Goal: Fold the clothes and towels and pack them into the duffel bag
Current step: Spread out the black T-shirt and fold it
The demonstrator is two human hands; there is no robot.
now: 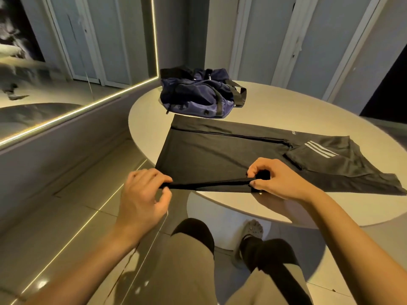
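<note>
**Q:** How far along is the packing?

**A:** Early, by the look of it. A black shirt (220,155) lies spread flat on the round white bench (286,102), not yet folded small. A crease along its far side suggests one long fold may be made. A navy duffel bag (198,93) sits slumped at the far end of the bench, just beyond the shirt. Whether anything is packed inside cannot be told. No towels are in view.

**Q:** What are the hands doing?

**A:** Both pinch the shirt's near edge and lift it slightly off the bench. The left hand (145,194) holds the near left corner, off the bench's rim. The right hand (277,179) grips further along the same edge.

**Q:** Which way does the shirt lie?

**A:** Its long axis runs left to right across the bench. The straight hem end is to the left. The sleeve (319,150) with three white stripes is to the right, so the top likely points right.
</note>
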